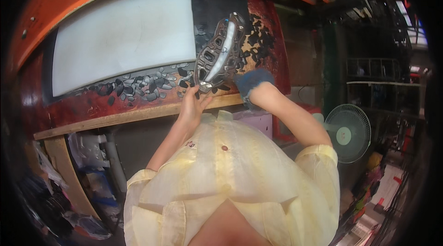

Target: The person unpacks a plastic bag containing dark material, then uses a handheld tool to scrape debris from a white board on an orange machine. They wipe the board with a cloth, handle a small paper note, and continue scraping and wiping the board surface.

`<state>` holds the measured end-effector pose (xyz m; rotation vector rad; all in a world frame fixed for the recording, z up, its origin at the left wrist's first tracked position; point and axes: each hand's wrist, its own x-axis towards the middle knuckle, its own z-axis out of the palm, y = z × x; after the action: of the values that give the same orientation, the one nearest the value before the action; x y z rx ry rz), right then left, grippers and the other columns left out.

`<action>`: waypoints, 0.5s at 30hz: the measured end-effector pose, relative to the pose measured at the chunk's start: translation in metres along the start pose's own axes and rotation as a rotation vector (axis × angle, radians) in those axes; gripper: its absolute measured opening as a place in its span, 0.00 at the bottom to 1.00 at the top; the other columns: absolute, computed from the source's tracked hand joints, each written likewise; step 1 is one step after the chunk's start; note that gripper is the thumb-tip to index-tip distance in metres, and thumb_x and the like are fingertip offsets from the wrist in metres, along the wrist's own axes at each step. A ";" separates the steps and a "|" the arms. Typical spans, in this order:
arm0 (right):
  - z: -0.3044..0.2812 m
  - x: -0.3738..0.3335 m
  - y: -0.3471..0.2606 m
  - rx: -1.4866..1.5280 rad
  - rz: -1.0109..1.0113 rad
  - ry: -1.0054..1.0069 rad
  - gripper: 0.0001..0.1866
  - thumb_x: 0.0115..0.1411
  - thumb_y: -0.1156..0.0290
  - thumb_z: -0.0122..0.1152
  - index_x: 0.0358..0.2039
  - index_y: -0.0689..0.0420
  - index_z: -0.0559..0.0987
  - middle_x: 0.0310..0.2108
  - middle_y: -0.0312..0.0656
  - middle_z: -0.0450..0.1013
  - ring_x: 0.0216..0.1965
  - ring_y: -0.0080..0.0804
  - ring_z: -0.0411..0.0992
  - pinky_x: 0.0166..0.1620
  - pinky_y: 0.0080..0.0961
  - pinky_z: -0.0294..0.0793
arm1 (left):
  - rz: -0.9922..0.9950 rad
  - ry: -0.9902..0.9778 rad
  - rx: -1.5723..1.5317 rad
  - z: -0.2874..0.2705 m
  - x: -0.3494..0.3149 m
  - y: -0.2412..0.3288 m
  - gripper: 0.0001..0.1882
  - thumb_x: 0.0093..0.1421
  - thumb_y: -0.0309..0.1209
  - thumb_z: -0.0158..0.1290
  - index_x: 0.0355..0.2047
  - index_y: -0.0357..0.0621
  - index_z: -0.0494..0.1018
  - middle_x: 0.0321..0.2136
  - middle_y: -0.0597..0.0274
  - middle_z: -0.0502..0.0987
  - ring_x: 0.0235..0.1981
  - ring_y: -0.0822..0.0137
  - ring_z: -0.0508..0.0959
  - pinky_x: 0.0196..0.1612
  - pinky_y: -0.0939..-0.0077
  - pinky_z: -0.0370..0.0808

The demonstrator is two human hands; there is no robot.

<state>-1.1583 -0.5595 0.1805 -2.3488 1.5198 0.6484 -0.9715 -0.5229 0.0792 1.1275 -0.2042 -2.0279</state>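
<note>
Near the centre of the frame we hold a shoe sole point(219, 54) up over the workbench point(138, 114), its grey-and-white lugged tread turned toward us. Our left hand point(191, 105) pinches its lower end with closed fingers; our right hand point(254, 87), in a blue glove, sits just beside its lower right edge, but we cannot tell how it grips. With so little hold at one end, we judge the sole could twist or drop onto the loose black cut pieces point(138, 84) below. Its long axis runs from lower left to upper right, the upper end pointing toward the frame's top.
</note>
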 end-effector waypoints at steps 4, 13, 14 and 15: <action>0.002 0.024 -0.015 -0.130 0.052 -0.047 0.13 0.54 0.68 0.55 0.38 0.53 0.83 0.38 0.46 0.79 0.40 0.42 0.78 0.40 0.37 0.77 | 0.027 -0.014 0.018 0.011 -0.008 0.000 0.19 0.66 0.42 0.39 0.54 0.50 0.60 0.50 0.56 0.71 0.53 0.62 0.71 0.55 0.64 0.66; -0.038 -0.050 0.034 0.115 0.000 0.078 0.16 0.57 0.59 0.49 0.43 0.49 0.77 0.33 0.48 0.77 0.35 0.50 0.75 0.36 0.43 0.73 | 0.005 -0.022 -0.097 0.005 0.004 -0.005 0.23 0.66 0.51 0.39 0.55 0.55 0.61 0.46 0.57 0.75 0.47 0.61 0.75 0.50 0.68 0.69; -0.040 -0.052 0.040 0.111 0.057 0.059 0.17 0.57 0.58 0.49 0.44 0.47 0.76 0.35 0.48 0.77 0.35 0.50 0.75 0.37 0.43 0.73 | 0.025 0.008 -0.076 0.001 0.007 -0.005 0.23 0.66 0.51 0.38 0.55 0.55 0.61 0.46 0.58 0.75 0.47 0.62 0.76 0.49 0.69 0.69; -0.042 -0.053 0.045 0.110 0.115 0.041 0.18 0.58 0.57 0.49 0.46 0.46 0.76 0.36 0.48 0.77 0.36 0.50 0.75 0.38 0.43 0.73 | 0.018 0.070 -0.057 -0.002 0.009 -0.006 0.22 0.67 0.51 0.38 0.55 0.55 0.61 0.46 0.58 0.75 0.46 0.62 0.76 0.48 0.69 0.69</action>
<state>-1.2087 -0.5551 0.2441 -2.2200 1.6741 0.5303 -0.9760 -0.5250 0.0694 1.1546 -0.1200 -1.9632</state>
